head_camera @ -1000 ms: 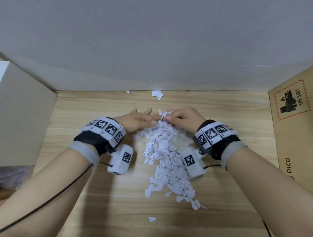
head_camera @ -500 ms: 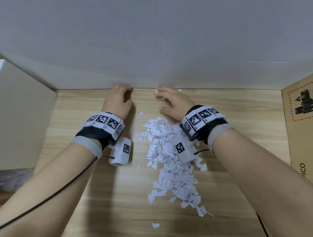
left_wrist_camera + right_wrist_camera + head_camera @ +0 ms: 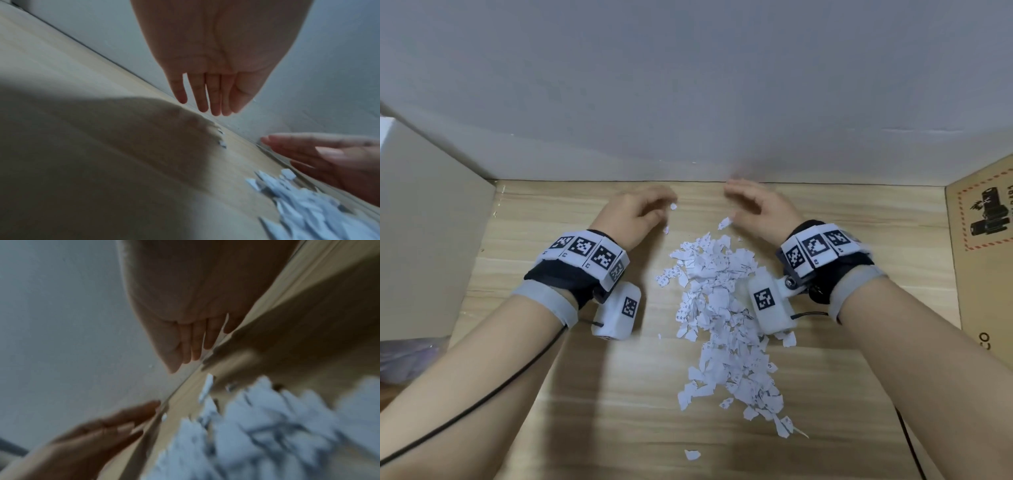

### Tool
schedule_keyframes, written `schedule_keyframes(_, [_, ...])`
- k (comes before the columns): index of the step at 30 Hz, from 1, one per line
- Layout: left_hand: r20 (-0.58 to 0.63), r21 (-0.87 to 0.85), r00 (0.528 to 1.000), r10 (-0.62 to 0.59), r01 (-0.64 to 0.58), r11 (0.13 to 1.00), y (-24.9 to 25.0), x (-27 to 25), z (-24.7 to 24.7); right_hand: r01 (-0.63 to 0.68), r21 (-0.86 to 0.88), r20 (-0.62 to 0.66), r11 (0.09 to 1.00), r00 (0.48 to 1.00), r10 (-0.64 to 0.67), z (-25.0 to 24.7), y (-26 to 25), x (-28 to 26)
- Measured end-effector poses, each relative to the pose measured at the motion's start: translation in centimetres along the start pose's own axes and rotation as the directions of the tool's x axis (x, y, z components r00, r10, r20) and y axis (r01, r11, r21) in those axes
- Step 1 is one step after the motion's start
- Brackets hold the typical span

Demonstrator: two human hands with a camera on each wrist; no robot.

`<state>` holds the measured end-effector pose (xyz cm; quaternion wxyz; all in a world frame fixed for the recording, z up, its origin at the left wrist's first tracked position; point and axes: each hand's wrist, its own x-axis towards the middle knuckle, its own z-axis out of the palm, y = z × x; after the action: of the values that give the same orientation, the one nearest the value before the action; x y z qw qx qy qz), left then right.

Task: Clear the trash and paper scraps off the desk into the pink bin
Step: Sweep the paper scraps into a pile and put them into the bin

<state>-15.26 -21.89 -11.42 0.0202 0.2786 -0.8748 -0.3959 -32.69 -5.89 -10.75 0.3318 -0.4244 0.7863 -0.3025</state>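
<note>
The long heap of torn white paper scraps point(image 3: 726, 318) lies on the pale wooden desk point(image 3: 859, 377), its long axis running from 12 to 6 o'clock in the head view. Both hands sit at its far end near the grey back wall point(image 3: 688, 85). The left hand point(image 3: 635, 217) is at 11 o'clock of the heap and the right hand point(image 3: 758, 212) at 1 o'clock, about equally near. Each has loose, uncurled fingers and holds nothing, so a sweep toward 6 o'clock looks likely; no pink bin is in view.

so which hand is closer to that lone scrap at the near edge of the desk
Right, narrowly. The lone scrap lies near the desk's front edge; the right hand and the left hand are both far back by the wall.
</note>
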Motion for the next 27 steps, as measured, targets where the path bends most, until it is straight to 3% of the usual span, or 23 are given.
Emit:
schedule_keyframes(2, [0.192, 0.005, 0.981, -0.033, 0.033, 0.999, 0.1, 0.1, 0.7, 0.046, -0.162, 0.218, 0.986, 0.976, -0.010, 0.7, 0.5, -0.5])
schedule_keyframes(5, [0.409, 0.037, 0.912, -0.007, -0.009, 0.999, 0.7, -0.6, 2.0, 0.109, -0.119, 0.326, 0.987, 0.943, -0.064, 1.9, 0.6, -2.1])
schedule_keyframes(7, [0.462, -0.005, 0.887, 0.000, 0.003, 1.000, 1.4, -1.6, 2.6, 0.089, -0.025, 0.334, 0.996, 0.940, -0.075, 2.4, 0.6, -3.5])
schedule_keyframes(16, [0.611, 0.026, 0.791, -0.031, 0.020, 0.999, 4.1, -11.5, 6.2, 0.003, 0.037, 0.364, 0.999, 0.931, -0.017, 5.7, 1.1, -14.2])
schedule_keyframes(18, [0.598, -0.014, 0.802, -0.004, 0.015, 1.000, 4.0, -13.3, 7.0, -0.032, 0.106, 0.332, 0.994, 0.943, -0.005, 6.2, 1.0, -16.1])
schedule_keyframes(19, [0.555, -0.072, 0.832, 0.014, 0.031, 0.997, 4.0, -14.2, 7.2, -0.051, 0.156, 0.279, 0.986, 0.960, 0.006, 6.2, 1.0, -16.9])
schedule_keyframes(22, [0.196, -0.290, 0.980, -0.034, 0.091, 0.953, 3.4, -16.0, 7.0, -0.085, 0.263, -0.041, 0.961, 0.994, 0.099, 5.0, 1.4, -18.6])
schedule_keyframes(24, [0.013, -0.308, 0.992, -0.129, 0.127, 0.943, 2.4, -16.3, 6.8, -0.142, 0.266, -0.150, 0.954, 0.971, 0.187, 3.9, 2.4, -19.0])
schedule_keyframes(27, [0.066, -0.166, 0.974, -0.214, 0.223, 0.961, 1.7, -15.6, 7.0, -0.245, 0.167, -0.028, 0.955, 0.967, 0.253, 3.4, 3.4, -18.3])
